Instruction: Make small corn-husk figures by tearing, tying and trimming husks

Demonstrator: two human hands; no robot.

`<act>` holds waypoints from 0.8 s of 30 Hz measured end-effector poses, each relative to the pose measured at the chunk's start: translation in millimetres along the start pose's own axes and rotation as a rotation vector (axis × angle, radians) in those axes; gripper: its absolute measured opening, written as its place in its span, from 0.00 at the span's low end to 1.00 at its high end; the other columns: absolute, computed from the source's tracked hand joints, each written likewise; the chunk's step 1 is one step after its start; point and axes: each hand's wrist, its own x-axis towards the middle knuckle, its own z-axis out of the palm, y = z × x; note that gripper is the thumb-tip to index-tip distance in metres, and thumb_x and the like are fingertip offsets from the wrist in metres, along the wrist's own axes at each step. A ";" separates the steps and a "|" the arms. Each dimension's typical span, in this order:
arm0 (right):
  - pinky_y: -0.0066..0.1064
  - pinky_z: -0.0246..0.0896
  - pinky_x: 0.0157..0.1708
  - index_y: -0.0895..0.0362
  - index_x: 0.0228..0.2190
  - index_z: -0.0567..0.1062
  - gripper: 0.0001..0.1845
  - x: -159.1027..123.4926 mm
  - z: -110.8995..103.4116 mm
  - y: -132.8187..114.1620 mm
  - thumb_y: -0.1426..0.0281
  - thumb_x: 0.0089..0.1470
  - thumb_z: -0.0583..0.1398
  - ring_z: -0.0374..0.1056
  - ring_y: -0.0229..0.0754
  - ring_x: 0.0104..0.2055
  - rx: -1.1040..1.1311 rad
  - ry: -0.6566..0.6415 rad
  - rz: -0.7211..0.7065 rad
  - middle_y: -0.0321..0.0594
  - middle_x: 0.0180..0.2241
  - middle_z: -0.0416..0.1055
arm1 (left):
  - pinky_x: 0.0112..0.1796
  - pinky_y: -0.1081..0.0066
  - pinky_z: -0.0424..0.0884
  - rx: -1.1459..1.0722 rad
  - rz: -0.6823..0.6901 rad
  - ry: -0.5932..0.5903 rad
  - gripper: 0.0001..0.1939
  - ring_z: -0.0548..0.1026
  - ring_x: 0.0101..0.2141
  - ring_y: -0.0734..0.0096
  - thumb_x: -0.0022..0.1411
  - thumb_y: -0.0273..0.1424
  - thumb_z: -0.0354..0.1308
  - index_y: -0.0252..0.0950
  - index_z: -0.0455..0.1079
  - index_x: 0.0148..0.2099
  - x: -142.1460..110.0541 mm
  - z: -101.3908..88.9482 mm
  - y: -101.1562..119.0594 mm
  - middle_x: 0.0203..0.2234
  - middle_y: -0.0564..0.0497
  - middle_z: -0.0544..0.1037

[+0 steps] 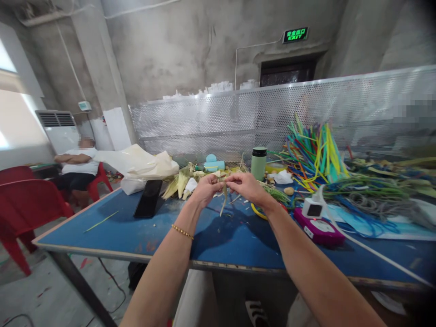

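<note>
My left hand [206, 188] and my right hand [247, 185] meet over the middle of the blue table, thumbs and fingertips pinched together. Between them is a pale, husk-like strip [224, 203], whose free end dangles below the fingers. The fingers hide its upper part. Just behind my left hand lies a heap of dry, yellow-green corn husks [180, 181]. Beyond my right hand stands a green bottle with a black lid [259, 164]. A yellow ring-shaped thing [258, 211] lies partly hidden under my right wrist.
A black phone [148, 199] and a thin green strip [101, 221] lie left on the table [119, 231]. A large cream plastic bag [146, 163] is behind them. To the right are a purple power strip [318, 227], its cable, and colourful strips [316, 154]. A person [78, 159] sits far left.
</note>
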 end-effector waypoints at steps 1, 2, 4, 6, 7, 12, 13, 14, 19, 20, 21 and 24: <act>0.27 0.63 0.26 0.61 0.30 0.78 0.07 -0.6 0.2 -1.2 0.72 0.49 0.60 0.71 0.38 0.24 -0.003 0.009 0.003 0.39 0.22 0.75 | 0.29 0.71 0.60 0.014 0.001 0.006 0.18 0.65 0.22 0.79 0.42 0.25 0.69 0.33 0.59 0.24 0.2 -0.2 -0.6 0.17 0.57 0.64; 0.26 0.63 0.26 0.61 0.30 0.78 0.07 -1.1 0.0 -2.0 0.72 0.49 0.60 0.71 0.38 0.24 -0.004 0.014 0.006 0.38 0.21 0.74 | 0.29 0.71 0.60 0.025 -0.002 0.007 0.19 0.65 0.21 0.79 0.42 0.26 0.69 0.34 0.58 0.23 0.3 -0.3 -1.0 0.17 0.58 0.63; 0.26 0.62 0.25 0.61 0.28 0.78 0.06 -1.4 -0.8 -2.2 0.72 0.48 0.60 0.70 0.38 0.23 -0.009 0.017 0.009 0.38 0.20 0.74 | 0.28 0.71 0.60 0.037 -0.014 0.001 0.19 0.65 0.21 0.79 0.42 0.26 0.69 0.34 0.57 0.23 0.4 -0.2 -1.1 0.17 0.58 0.63; 0.26 0.61 0.25 0.60 0.27 0.77 0.06 -0.9 -1.3 -0.8 0.73 0.48 0.60 0.70 0.38 0.23 -0.035 0.019 -0.001 0.37 0.19 0.74 | 0.28 0.71 0.61 0.045 -0.021 -0.005 0.19 0.65 0.20 0.79 0.42 0.27 0.69 0.35 0.57 0.23 0.2 0.5 -0.4 0.16 0.58 0.63; 0.26 0.61 0.25 0.60 0.26 0.77 0.06 -0.5 -1.3 0.3 0.73 0.48 0.59 0.70 0.38 0.23 -0.059 0.021 -0.015 0.37 0.19 0.74 | 0.28 0.71 0.61 0.048 -0.023 -0.008 0.19 0.65 0.20 0.79 0.41 0.28 0.69 0.35 0.57 0.23 0.0 0.9 -0.1 0.16 0.59 0.63; 0.26 0.59 0.26 0.59 0.25 0.77 0.06 0.9 0.6 5.6 0.73 0.47 0.58 0.69 0.38 0.24 -0.219 0.025 -0.120 0.38 0.20 0.74 | 0.26 0.72 0.60 0.087 -0.028 0.005 0.19 0.62 0.19 0.81 0.41 0.27 0.69 0.35 0.57 0.23 -0.1 1.7 -0.4 0.16 0.60 0.60; 0.26 0.58 0.27 0.59 0.25 0.77 0.07 1.0 1.5 6.4 0.72 0.48 0.58 0.69 0.38 0.24 -0.257 0.024 -0.139 0.39 0.21 0.74 | 0.26 0.73 0.59 0.095 -0.030 0.010 0.19 0.62 0.19 0.81 0.41 0.27 0.68 0.35 0.57 0.23 -0.1 1.4 -0.8 0.15 0.60 0.60; 0.26 0.58 0.27 0.59 0.25 0.76 0.07 1.2 2.7 7.3 0.72 0.48 0.58 0.68 0.38 0.24 -0.296 0.025 -0.158 0.39 0.21 0.74 | 0.26 0.73 0.59 0.099 -0.033 0.013 0.19 0.62 0.19 0.81 0.41 0.26 0.68 0.35 0.56 0.22 0.0 1.0 -1.2 0.15 0.60 0.60; 0.27 0.56 0.30 0.59 0.26 0.75 0.07 4.1 7.7 12.7 0.74 0.50 0.57 0.67 0.38 0.27 -0.503 0.053 -0.235 0.42 0.26 0.75 | 0.25 0.73 0.57 0.061 -0.065 -0.016 0.19 0.62 0.19 0.81 0.41 0.24 0.68 0.35 0.56 0.21 -0.9 -0.2 -1.1 0.15 0.59 0.61; 0.27 0.56 0.30 0.59 0.26 0.75 0.07 5.0 7.2 13.5 0.74 0.51 0.56 0.68 0.38 0.28 -0.529 0.064 -0.243 0.42 0.27 0.75 | 0.25 0.73 0.57 0.050 -0.071 -0.022 0.19 0.62 0.19 0.81 0.41 0.24 0.68 0.35 0.56 0.21 -1.1 -0.2 -0.7 0.15 0.59 0.61; 0.27 0.56 0.31 0.59 0.27 0.75 0.07 5.8 5.8 14.1 0.74 0.51 0.56 0.68 0.39 0.29 -0.548 0.088 -0.244 0.43 0.28 0.76 | 0.25 0.74 0.57 0.039 -0.075 -0.029 0.18 0.62 0.19 0.81 0.41 0.24 0.68 0.34 0.57 0.21 -1.3 -0.3 -0.2 0.16 0.58 0.61; 0.28 0.57 0.33 0.59 0.30 0.75 0.08 6.4 -4.7 14.8 0.74 0.53 0.55 0.70 0.41 0.32 -0.615 0.246 -0.150 0.45 0.30 0.76 | 0.26 0.74 0.57 0.018 -0.082 -0.049 0.14 0.64 0.21 0.81 0.42 0.24 0.68 0.32 0.63 0.24 -1.6 -0.8 1.2 0.18 0.57 0.64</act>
